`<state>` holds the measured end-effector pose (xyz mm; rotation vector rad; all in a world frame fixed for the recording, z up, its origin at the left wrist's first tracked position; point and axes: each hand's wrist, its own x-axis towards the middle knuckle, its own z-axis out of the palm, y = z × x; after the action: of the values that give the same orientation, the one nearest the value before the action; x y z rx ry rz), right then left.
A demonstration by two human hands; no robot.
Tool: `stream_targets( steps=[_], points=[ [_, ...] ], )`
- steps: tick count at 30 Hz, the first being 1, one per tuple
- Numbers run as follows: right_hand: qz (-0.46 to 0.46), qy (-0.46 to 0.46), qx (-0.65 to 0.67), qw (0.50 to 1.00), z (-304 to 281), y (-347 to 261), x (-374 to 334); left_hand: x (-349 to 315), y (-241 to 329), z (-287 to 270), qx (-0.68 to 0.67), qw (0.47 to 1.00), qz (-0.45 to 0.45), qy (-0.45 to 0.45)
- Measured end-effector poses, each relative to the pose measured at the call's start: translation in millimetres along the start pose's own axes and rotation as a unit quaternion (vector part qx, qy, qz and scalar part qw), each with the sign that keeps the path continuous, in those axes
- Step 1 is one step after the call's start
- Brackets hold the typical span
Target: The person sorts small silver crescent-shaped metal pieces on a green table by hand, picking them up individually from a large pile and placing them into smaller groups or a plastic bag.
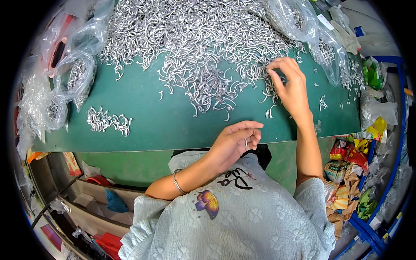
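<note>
A big heap of small curved silver metal pieces (190, 39) covers the far part of the green table (151, 121), thinning toward me. At the heap's right edge, my right hand (292, 84) has thumb and index finger closed in a pinch among the pieces. The spot between those fingertips is partly hidden. My left hand (236, 141) hovers near the table's front edge with its fingers curled. A thin silver curved metal piece (245, 142) shows between the curled fingers. On the left lies a small separate group of similar pieces (108, 121).
Clear plastic bags (78, 78) holding metal pieces lie at the left, beside a red-and-black object (58, 52). Another clear bag (325, 54) rests at the right. Colourful packages (344, 158) are near a blue metal frame (396, 143). Drawers (97, 201) stand below left.
</note>
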<state>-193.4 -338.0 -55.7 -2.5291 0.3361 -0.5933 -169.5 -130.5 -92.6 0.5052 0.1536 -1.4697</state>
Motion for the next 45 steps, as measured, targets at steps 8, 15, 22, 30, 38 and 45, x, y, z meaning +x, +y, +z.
stream_targets(
  steps=[8,15,22,30,38,45],
  points=[
    [-0.022,-0.084,-0.168,0.982,18.0,-15.2,-18.8,1.7,-0.3,1.8,0.003,1.0,-0.005,0.003],
    [0.18,-0.06,0.021,0.982,-4.6,-13.2,-19.6,-1.1,3.6,2.3,-0.007,1.0,0.02,0.005],
    [0.091,-0.031,-0.025,0.995,-15.8,-19.5,-20.1,-4.9,9.6,12.6,0.004,0.998,0.037,0.056],
    [0.005,-0.232,0.157,0.96,-13.5,-50.6,-29.6,-4.8,13.3,24.3,-0.049,0.988,0.065,0.132],
    [-0.026,-0.024,-0.134,0.99,21.1,-11.2,-16.7,-9.2,8.6,11.3,0.01,0.998,0.023,0.049],
    [0.07,-0.261,0.179,0.946,-16.3,-42.1,-29.8,-4.5,17.2,31.4,-0.065,0.984,0.065,0.154]
  ],
)
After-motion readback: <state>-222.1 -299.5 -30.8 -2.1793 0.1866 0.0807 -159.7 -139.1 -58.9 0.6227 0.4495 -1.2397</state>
